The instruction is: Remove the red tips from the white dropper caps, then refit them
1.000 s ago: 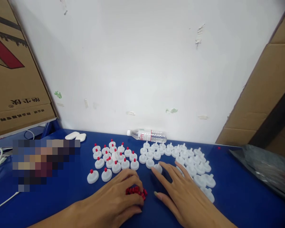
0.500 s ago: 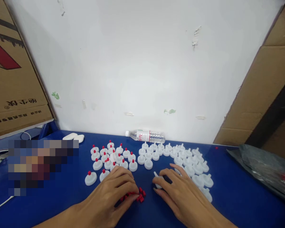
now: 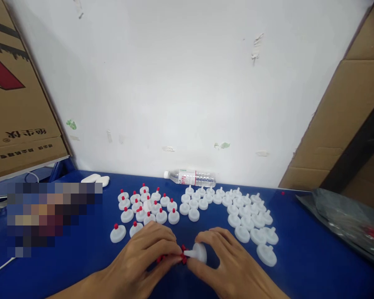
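Observation:
My right hand [image 3: 226,259] grips a white plastic spout cap [image 3: 200,252] between thumb and fingers, its narrow spout pointing left. Close to the spout's tip, my left hand [image 3: 152,253] is closed in a pinch on a small red tip cap, mostly hidden by the fingers. More loose red tip caps [image 3: 184,248] lie on the blue table beneath and beside the left fingertips. At left stand several white spout caps with red tips [image 3: 117,234]. White spout caps without red tips [image 3: 242,234] are grouped at centre and right.
A clear plastic bottle [image 3: 190,177] lies on its side along the white wall. White rounded objects [image 3: 95,179] and a blurred-out area are at left. A grey plastic bag [image 3: 339,224] lies at right. Cardboard [image 3: 322,141] stands at both sides.
My right hand has moved left with the white spout cap, which now lies sideways with its spout at the left fingertips. My left hand has stayed nearly in place.

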Action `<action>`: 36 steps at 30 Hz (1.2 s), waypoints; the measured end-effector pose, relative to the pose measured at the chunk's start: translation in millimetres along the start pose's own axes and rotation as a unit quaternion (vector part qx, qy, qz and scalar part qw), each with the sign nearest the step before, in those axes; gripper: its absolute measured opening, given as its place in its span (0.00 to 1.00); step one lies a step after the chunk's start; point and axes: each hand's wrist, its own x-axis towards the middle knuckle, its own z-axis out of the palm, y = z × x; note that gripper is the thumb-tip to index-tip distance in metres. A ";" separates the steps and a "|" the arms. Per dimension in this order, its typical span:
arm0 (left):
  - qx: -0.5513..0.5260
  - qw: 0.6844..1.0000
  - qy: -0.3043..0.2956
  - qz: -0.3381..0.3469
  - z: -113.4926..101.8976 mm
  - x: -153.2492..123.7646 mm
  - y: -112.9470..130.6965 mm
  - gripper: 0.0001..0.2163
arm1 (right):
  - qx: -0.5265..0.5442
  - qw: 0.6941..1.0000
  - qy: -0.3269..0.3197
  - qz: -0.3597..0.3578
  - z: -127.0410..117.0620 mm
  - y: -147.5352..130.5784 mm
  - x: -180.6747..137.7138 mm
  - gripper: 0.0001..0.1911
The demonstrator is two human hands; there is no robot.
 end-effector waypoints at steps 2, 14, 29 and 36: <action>0.006 1.000 0.001 0.014 -0.5 -0.3 0.6 0.06 | 0.006 1.000 -0.014 -0.003 1.1 0.3 -0.9 0.14; 0.013 0.999 -0.012 0.044 -1.2 -5.3 0.3 0.07 | 0.026 0.999 -0.025 -0.023 3.5 -2.4 -4.0 0.10; -0.042 0.997 -0.064 0.009 9.6 -4.4 -4.8 0.10 | 0.119 0.979 -0.150 0.074 7.8 -16.1 -15.9 0.08; -0.054 0.997 -0.060 -0.009 11.7 -6.3 -1.4 0.11 | 0.155 0.965 -0.189 0.094 4.9 -16.0 -14.2 0.07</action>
